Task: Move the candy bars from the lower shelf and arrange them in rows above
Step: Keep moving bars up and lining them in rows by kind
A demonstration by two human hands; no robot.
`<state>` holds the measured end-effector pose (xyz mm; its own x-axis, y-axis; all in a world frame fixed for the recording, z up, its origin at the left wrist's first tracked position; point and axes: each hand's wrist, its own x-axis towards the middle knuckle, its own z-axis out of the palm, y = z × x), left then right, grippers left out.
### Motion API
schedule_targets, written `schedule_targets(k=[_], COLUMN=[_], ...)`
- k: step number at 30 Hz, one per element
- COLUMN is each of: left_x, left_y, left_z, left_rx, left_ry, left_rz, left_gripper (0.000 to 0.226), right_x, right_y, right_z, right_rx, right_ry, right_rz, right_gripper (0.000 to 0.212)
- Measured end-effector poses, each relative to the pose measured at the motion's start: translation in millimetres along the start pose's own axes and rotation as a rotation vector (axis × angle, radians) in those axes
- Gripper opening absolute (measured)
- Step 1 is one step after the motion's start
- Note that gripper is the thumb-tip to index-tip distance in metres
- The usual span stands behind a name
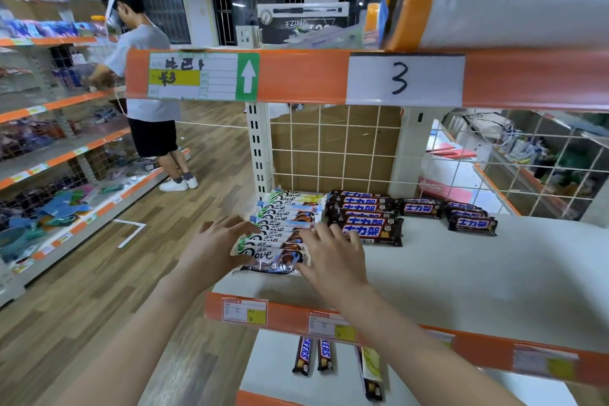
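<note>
Right now both hands are down on the white shelf [478,267], one at each end of the front Dove bar [270,257]. The left hand [214,247] has its fingers spread and laid against the bar's left end, while the right hand [333,254] has its fingers fanned out straight over the right end; neither grip is closed round anything, both are apart and flat, touching the wrappers. That bar is the nearest of a row of Dove bars [290,214] overlapping one another and running back toward the wire grid [336,148] at the rear of the shelf. Just beside it on the right runs a row of dark Snickers bars [365,214], likewise overlapped, the front one lying just beyond the right fingertips. Further right sit a single Snickers bar [420,208] and then a short stack of Snickers [471,219], a little apart from each other. Below, on the lower shelf [270,362], two Snickers bars [313,354] lie side by side pointing outward, and near them to the right lies a pale-wrapped bar [370,372], partly hidden by the right forearm. Overhead, the orange shelf edge carries a label marked 3 [400,77] and a green arrow tag [247,76]. Off in the aisle to the left another person [148,82] stands at a shelf.
</note>
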<state>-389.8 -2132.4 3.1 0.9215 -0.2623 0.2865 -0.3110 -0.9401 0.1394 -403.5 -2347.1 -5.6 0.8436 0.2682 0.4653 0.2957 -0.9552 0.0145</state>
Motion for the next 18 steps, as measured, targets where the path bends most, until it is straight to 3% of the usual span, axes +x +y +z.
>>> schedule_targets(k=[5, 9, 18], left_x=[9.3, 16.6, 25.8], left_y=[22.8, 52.2, 124.3], left_z=[5.4, 13.8, 19.1], left_rx=[-0.015, -0.042, -0.069], left_ry=[0.006, 0.003, -0.035], left_rz=[0.057, 0.138, 0.256], left_gripper=[0.051, 0.045, 0.048], right_x=[-16.6, -32.5, -76.9], right_y=[25.1, 48.4, 102.0], right_z=[-16.1, -25.4, -45.6], right_rx=[0.002, 0.006, -0.183], right_ry=[-0.059, -0.091, 0.023], right_rz=[-0.037, 0.044, 0.176], right_gripper=[0.053, 0.054, 0.051])
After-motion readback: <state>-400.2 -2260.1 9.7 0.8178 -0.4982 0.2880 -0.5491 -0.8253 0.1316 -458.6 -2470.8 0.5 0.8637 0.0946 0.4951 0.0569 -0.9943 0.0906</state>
